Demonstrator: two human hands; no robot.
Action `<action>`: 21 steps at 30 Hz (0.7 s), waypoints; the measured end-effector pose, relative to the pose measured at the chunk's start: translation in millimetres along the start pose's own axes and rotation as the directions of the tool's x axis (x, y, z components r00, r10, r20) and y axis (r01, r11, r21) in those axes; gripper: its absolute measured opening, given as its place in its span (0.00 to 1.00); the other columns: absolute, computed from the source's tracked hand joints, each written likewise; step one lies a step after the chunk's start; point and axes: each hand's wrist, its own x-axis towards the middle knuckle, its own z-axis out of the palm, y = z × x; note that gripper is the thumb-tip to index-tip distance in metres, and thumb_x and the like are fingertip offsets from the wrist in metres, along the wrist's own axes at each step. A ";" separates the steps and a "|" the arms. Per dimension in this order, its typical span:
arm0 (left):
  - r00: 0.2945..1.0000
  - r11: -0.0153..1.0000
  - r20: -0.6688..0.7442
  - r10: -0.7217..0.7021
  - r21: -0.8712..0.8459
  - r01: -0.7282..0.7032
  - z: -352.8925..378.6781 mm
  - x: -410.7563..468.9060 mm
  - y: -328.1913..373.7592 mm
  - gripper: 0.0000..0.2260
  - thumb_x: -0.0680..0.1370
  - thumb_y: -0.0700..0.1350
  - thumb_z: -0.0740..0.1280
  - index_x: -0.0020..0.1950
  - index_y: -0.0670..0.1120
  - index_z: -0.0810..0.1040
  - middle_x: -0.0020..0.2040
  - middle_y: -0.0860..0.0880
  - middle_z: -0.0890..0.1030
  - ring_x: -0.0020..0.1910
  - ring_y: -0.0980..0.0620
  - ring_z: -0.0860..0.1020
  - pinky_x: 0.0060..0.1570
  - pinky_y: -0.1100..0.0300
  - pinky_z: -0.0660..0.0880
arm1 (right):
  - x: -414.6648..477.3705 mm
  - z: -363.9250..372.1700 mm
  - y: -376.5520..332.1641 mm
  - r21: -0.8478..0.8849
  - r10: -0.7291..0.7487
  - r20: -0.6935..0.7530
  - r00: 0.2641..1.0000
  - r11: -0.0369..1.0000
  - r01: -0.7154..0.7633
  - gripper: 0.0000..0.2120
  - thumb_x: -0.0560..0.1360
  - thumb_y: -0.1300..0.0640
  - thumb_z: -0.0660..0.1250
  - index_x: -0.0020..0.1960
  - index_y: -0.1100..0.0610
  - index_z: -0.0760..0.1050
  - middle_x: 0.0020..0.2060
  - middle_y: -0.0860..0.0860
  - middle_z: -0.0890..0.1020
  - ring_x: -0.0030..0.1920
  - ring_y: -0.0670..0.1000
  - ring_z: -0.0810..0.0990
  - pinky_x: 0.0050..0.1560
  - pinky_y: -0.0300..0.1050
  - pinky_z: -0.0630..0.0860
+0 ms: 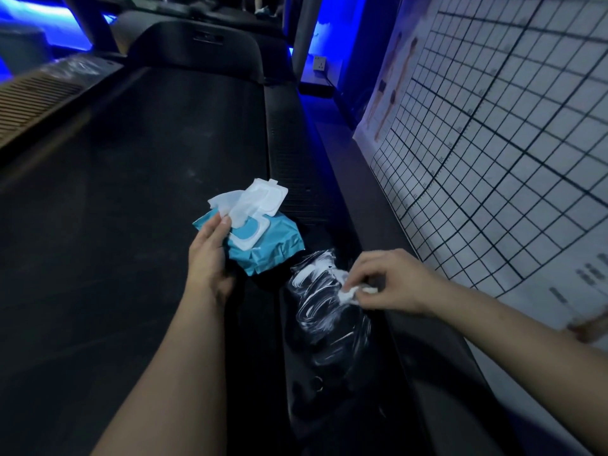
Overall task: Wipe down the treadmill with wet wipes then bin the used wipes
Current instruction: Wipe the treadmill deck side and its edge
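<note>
Treadmill belt (pixel 138 199) is dim, its near end cut off; its long axis runs away toward the hood (pixel 197 44). Over the belt's right edge the left hand (pixel 210 255) clamps one teal wipe pack (pixel 269 248), lid (pixel 268 195) open, one sheet (pixel 227 202) sticking up. Right of the belt, the right hand (pixel 391 284) pinches one crumpled wipe (pixel 348 294) over one black bag (pixel 325 314), its mouth indistinct.

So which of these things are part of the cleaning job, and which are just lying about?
In the job: wipes pack, held by the left hand; crumpled wipe, pinched by the right hand; black plastic bag beneath it; treadmill.
Just there: grid poster on the wall; wall socket.
</note>
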 end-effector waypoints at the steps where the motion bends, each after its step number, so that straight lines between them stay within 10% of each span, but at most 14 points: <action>1: 1.000 1.000 0.001 0.003 0.002 -0.003 -0.1 0.2 -0.3 0.12 0.81 0.38 0.71 0.64 0.47 0.81 0.61 0.43 0.86 0.59 0.42 0.86 0.64 0.37 0.79 | -2.9 -1.3 -5.9 0.005 -0.017 0.060 0.998 1.000 0.017 0.10 0.69 0.57 0.77 0.49 0.47 0.87 0.46 0.41 0.83 0.47 0.44 0.83 0.49 0.42 0.79; 7: 1.000 1.000 0.000 0.024 0.018 -0.023 0.8 -0.8 -2.3 0.11 0.82 0.38 0.71 0.64 0.47 0.81 0.59 0.44 0.87 0.58 0.43 0.86 0.63 0.38 0.80 | -16.9 -17.2 -31.6 0.115 0.025 0.352 0.936 0.991 -0.070 0.10 0.72 0.60 0.74 0.50 0.48 0.86 0.45 0.44 0.86 0.45 0.44 0.84 0.50 0.46 0.81; 14: 0.999 0.999 0.007 0.031 0.031 -0.032 -0.1 -2.0 -1.7 0.16 0.82 0.39 0.71 0.69 0.46 0.79 0.62 0.43 0.86 0.60 0.42 0.85 0.59 0.40 0.82 | -7.2 -6.0 7.1 0.181 0.194 -0.352 0.916 0.974 -0.137 0.08 0.76 0.50 0.71 0.55 0.44 0.84 0.47 0.42 0.85 0.48 0.43 0.83 0.54 0.48 0.81; 21: 0.999 1.000 -0.023 0.026 0.015 -0.025 3.5 -5.7 -1.5 0.11 0.82 0.38 0.70 0.63 0.48 0.80 0.58 0.45 0.87 0.60 0.42 0.85 0.59 0.41 0.82 | -18.6 -4.9 11.1 -0.127 0.009 -0.040 0.999 0.992 -0.014 0.15 0.74 0.55 0.74 0.61 0.50 0.83 0.51 0.42 0.78 0.48 0.43 0.80 0.50 0.36 0.76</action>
